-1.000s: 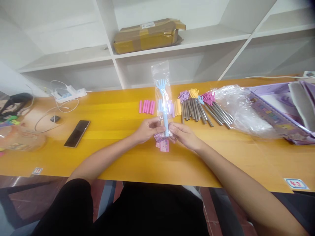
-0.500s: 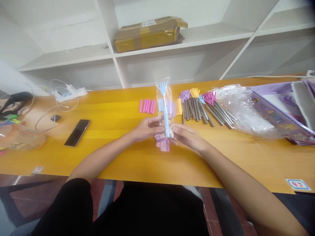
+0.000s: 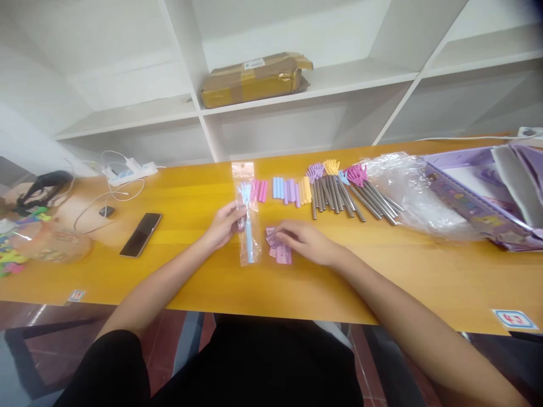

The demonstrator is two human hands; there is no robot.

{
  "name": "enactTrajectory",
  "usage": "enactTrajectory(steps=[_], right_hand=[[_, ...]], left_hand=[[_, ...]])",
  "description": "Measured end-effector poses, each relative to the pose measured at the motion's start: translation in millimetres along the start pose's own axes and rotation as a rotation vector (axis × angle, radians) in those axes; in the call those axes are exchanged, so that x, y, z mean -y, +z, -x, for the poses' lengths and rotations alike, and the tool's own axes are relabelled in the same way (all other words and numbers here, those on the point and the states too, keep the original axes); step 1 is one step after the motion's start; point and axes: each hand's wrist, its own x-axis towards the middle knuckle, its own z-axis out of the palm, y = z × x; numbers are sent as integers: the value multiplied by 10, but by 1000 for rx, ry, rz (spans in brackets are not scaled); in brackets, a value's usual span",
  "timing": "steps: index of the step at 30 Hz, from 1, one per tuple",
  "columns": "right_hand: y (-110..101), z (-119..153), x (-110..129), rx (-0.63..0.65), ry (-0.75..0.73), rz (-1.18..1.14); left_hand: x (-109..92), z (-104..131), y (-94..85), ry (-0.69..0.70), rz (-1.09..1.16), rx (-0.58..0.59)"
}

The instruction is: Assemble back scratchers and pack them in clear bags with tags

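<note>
Desk [image 3: 203, 288]: pink tubes [image 3: 262, 191], partly behind the bag; blue tubes [image 3: 278, 187], purple tubes [image 3: 291, 193] and yellow tubes [image 3: 305, 190] to their right; metal rods with hand-shaped heads [image 3: 333, 195]; crumpled clear plastic [image 3: 424, 198] beside purple box [image 3: 462, 192]; phone [image 3: 141, 234], left

Clear bag [image 3: 243, 172], one, containing blue back scratcher [image 3: 249, 237]: left of the cards, pinched in the left hand's [image 3: 224, 226] fingers; long axis away from the person, clawed head far, handle near

Right hand [image 3: 307, 242]: fingers narrow, curled over pink-purple cards [image 3: 283, 254]; grip cannot be told

Card print and carton [image 3: 254, 82] label: illegible
</note>
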Motion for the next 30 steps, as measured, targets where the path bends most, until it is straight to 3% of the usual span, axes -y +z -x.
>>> enactTrajectory(steps=[2, 5, 9, 13, 20, 24, 30], right_hand=[[-37, 5, -106, -87, 49, 179], [-62, 19, -268, -39, 106, 313], [-44, 18, -400, -5, 135, 321], [-33, 8, -447, -42, 139, 245], [-22, 1, -481, -79, 252, 47], [-22, -7, -506, -133, 311, -40], [-119, -3, -495, -115, 383, -396]], left_hand=[[58, 55, -136, -32, -30, -13], [152, 102, -253, -52, -69, -31], [262, 130, -296, -42, -134, -13], [336, 150, -313, -15, -178, 10], [401, 126, -342, 46, -17, -130], [372, 120, -321, 10, 44, -173], [306, 156, -289, 48, 5, -184]])
